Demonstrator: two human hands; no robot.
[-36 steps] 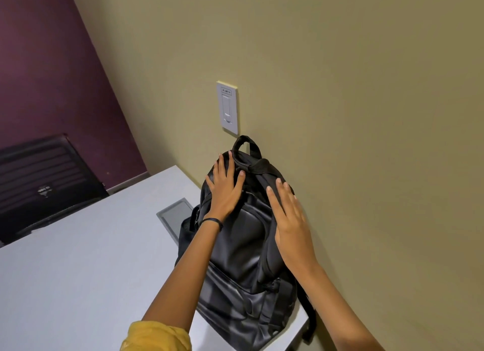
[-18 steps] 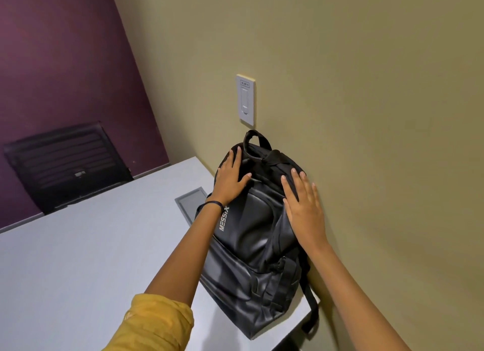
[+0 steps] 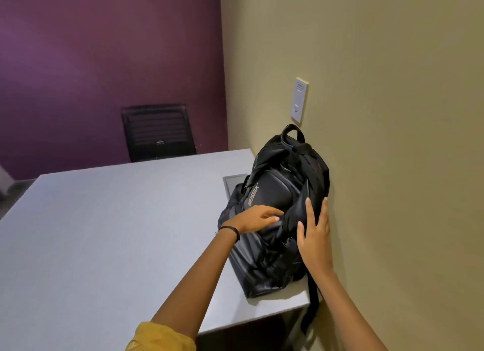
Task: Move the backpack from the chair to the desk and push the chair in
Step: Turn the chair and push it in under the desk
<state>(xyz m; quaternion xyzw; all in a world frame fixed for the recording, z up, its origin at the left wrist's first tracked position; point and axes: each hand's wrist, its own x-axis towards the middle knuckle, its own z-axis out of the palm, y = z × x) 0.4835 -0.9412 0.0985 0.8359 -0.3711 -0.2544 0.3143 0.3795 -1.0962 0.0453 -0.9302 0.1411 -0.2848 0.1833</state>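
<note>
The black backpack (image 3: 277, 193) stands on the right end of the grey desk (image 3: 104, 233), leaning against the beige wall, top handle up. My left hand (image 3: 258, 218) hovers at its front pocket with loosely spread fingers, holding nothing. Flat and open, my right hand (image 3: 314, 235) lies against the backpack's right side. A strap dangles off the desk's right edge. A black chair (image 3: 157, 132) stands beyond the desk's far side, by the purple wall.
A grey hatch plate (image 3: 233, 181) is set in the desk just left of the backpack. A white wall switch (image 3: 300, 99) is above the bag. The beige wall runs along the desk's right edge.
Both hands have slid down from the backpack's top to its middle. The view has swung left, showing more of the desk and the far chair.
</note>
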